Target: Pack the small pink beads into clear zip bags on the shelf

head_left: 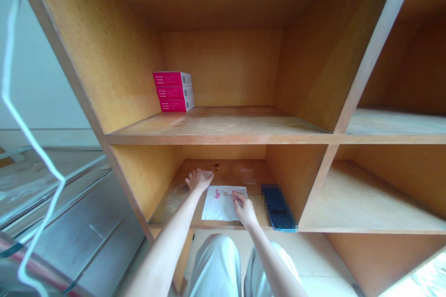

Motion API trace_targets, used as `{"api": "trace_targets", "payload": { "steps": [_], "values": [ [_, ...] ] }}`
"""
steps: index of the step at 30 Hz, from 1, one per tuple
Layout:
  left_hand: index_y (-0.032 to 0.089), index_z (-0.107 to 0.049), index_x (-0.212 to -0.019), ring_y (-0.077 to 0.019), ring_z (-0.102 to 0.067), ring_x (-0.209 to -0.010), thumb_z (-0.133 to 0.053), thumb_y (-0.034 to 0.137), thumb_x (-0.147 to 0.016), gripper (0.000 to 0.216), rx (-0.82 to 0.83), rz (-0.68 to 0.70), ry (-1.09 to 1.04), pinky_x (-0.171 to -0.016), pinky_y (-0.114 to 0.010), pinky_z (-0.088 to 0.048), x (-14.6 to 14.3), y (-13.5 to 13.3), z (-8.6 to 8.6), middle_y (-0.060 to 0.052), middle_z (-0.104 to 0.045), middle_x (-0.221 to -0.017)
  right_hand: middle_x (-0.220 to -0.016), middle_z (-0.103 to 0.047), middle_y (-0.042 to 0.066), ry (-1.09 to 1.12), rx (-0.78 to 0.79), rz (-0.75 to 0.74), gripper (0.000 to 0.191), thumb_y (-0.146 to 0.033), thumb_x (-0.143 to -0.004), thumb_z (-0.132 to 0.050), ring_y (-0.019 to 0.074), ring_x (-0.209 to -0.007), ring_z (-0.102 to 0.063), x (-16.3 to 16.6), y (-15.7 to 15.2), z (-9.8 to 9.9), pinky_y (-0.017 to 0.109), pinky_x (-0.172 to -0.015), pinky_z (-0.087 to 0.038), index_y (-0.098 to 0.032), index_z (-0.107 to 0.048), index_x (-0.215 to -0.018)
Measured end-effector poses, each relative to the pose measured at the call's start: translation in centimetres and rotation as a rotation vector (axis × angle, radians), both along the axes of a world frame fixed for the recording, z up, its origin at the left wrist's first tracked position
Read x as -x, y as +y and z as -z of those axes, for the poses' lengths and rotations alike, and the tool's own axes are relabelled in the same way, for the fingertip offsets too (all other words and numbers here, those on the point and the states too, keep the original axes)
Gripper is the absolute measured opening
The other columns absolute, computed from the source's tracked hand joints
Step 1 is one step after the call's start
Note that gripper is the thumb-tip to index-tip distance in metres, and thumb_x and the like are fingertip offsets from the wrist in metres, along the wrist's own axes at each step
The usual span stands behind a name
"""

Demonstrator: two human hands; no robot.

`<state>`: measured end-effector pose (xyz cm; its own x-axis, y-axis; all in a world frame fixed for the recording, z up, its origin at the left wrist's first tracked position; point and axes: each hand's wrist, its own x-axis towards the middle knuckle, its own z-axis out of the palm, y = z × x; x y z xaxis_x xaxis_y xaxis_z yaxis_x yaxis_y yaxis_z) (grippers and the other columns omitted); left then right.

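Observation:
My left hand rests with spread fingers on the wooden lower shelf, just beyond the top left corner of a white sheet of paper. Small pink items lie on that sheet. My right hand is over the sheet's right side, its fingertips drawn together; whether they pinch anything is hidden. To its right lies a dark phone, blurred out. A clear plastic piece lies farther back on the shelf.
Several stacked magenta boxes stand on the upper shelf at its back left. A wooden divider separates the lower compartment from another on the right. A bent white wire hangs at the left, before metal rails.

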<state>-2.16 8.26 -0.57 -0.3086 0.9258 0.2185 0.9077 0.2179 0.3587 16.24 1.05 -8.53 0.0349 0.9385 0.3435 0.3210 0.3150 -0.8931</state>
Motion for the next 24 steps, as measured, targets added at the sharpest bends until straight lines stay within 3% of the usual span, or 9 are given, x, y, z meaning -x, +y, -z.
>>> {"api": "trace_targets", "payload": {
  "steps": [4, 7, 10, 12, 15, 18, 21, 24],
  "values": [
    [0.017, -0.054, -0.097, -0.0358, -0.046, -0.105, -0.049, 0.057, -0.066, 0.051, -0.108, 0.024, -0.071, -0.083, -0.050, -0.031, 0.4, -0.5, -1.2, -0.017, -0.056, -0.108, -0.094, -0.066, 0.010, -0.012, -0.004, 0.010, 0.035, -0.021, -0.074, -0.043, 0.0205, -0.086, -0.061, 0.1, 0.0, 0.2, 0.032, -0.082, -0.046, -0.013, -0.063, -0.102],
    [0.020, -0.054, -0.094, -0.0319, -0.048, -0.103, -0.050, 0.048, -0.071, 0.037, -0.316, 0.067, -0.144, -0.085, -0.049, -0.032, 0.9, -1.5, -1.6, -0.012, -0.059, -0.103, -0.096, -0.066, 0.010, -0.020, 0.005, 0.017, 0.036, -0.019, -0.074, -0.042, 0.0196, -0.087, -0.061, 0.1, 0.1, 0.2, 0.031, -0.081, -0.046, -0.012, -0.063, -0.102],
    [0.020, -0.054, -0.093, -0.0254, -0.053, -0.098, -0.049, 0.036, -0.074, 0.025, -0.558, 0.161, -0.306, -0.084, -0.042, -0.037, 1.5, -3.2, -1.1, -0.009, -0.060, -0.099, -0.094, -0.067, 0.010, -0.011, 0.031, 0.028, 0.035, -0.020, -0.074, -0.042, 0.0194, -0.085, -0.062, 0.0, 0.2, 0.1, 0.030, -0.080, -0.046, -0.012, -0.063, -0.101],
    [0.019, -0.053, -0.089, -0.0206, -0.057, -0.086, -0.049, 0.031, -0.075, 0.020, -0.630, 0.225, -0.490, -0.076, -0.035, -0.043, 1.8, -4.3, -0.1, -0.008, -0.061, -0.092, -0.093, -0.067, 0.009, 0.002, 0.048, 0.031, 0.034, -0.020, -0.074, -0.043, 0.0195, -0.085, -0.062, 0.0, 0.3, 0.0, 0.031, -0.081, -0.046, -0.013, -0.063, -0.100],
    [0.018, -0.052, -0.084, -0.0144, -0.058, -0.066, -0.050, 0.028, -0.072, 0.015, -0.590, 0.256, -0.779, -0.060, -0.027, -0.046, 2.0, -5.8, 2.2, -0.004, -0.060, -0.078, -0.092, -0.067, 0.009, 0.022, 0.067, 0.025, 0.033, -0.020, -0.073, -0.043, 0.0195, -0.085, -0.062, 0.0, 0.4, -0.1, 0.030, -0.081, -0.046, -0.013, -0.064, -0.098],
    [0.017, -0.050, -0.080, -0.0085, -0.048, -0.041, -0.050, 0.034, -0.072, 0.019, -0.453, 0.209, -1.053, -0.040, -0.020, -0.036, 2.0, -6.6, 4.6, 0.001, -0.056, -0.060, -0.087, -0.068, 0.010, 0.037, 0.082, 0.007, 0.033, -0.020, -0.073, -0.043, 0.0197, -0.082, -0.063, 0.0, 0.5, -0.3, 0.030, -0.078, -0.047, -0.011, -0.064, -0.097],
    [0.016, -0.050, -0.076, -0.0073, -0.046, -0.037, -0.052, 0.038, -0.070, 0.023, -0.379, 0.173, -1.178, -0.035, -0.017, -0.031, 2.0, -6.7, 6.1, 0.003, -0.054, -0.053, -0.086, -0.068, 0.010, 0.039, 0.087, 0.014, 0.033, -0.018, -0.073, -0.042, 0.0192, -0.081, -0.064, -0.3, 1.2, -0.6, 0.029, -0.075, -0.048, -0.012, -0.063, -0.098],
    [0.015, -0.051, -0.076, -0.0073, -0.048, -0.038, -0.055, 0.039, -0.068, 0.025, -0.381, 0.171, -1.198, -0.036, -0.017, -0.032, 2.1, -6.6, 6.5, 0.003, -0.055, -0.054, -0.094, -0.067, 0.011, -0.078, 0.065, 0.117, 0.032, -0.018, -0.075, -0.043, 0.0189, -0.085, -0.063, -1.1, 2.7, -1.4, 0.027, -0.075, -0.047, -0.012, -0.062, -0.100]
  ]
}}
